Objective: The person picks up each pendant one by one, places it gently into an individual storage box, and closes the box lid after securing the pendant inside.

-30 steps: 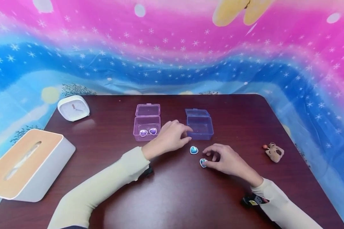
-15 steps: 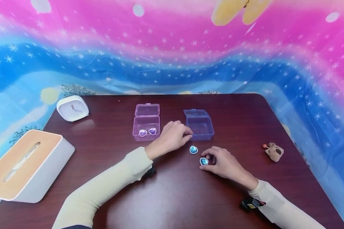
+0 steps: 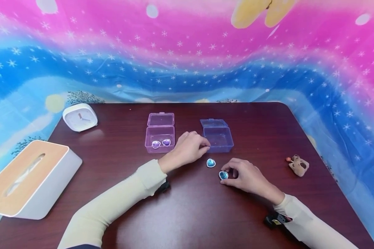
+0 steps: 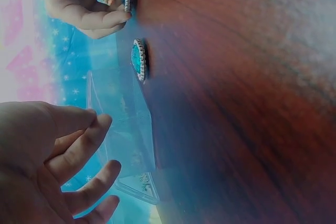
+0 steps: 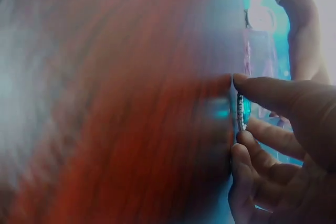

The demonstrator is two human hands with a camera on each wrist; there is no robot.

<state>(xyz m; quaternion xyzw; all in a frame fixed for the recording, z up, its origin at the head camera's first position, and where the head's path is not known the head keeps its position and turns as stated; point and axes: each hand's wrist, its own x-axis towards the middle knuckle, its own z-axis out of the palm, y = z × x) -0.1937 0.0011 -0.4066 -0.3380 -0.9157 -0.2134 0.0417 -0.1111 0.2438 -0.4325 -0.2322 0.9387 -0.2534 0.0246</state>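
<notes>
My left hand (image 3: 188,147) pinches the near left edge of an open clear blue box (image 3: 219,138) between thumb and index finger; its other fingers are spread in the left wrist view. My right hand (image 3: 244,174) holds a teal heart-shaped gem (image 3: 223,175) with a pale beaded rim, thumb on one side and fingertips on the other. The right wrist view shows that gem (image 5: 242,111) edge-on, close to the table surface. A second teal heart-shaped gem (image 3: 210,163) lies on the table between the hands, just in front of the blue box.
Left of the blue box stands an open pink box (image 3: 160,133) with two purple heart-shaped gems (image 3: 161,143) inside. A white clock (image 3: 80,117) and a tissue box (image 3: 34,180) are on the left. A small brown plush bear (image 3: 298,166) lies at right.
My left thumb and index finger have come together at the blue box's edge. My right fingers have settled around the nearer teal gem, which has shifted slightly and turned.
</notes>
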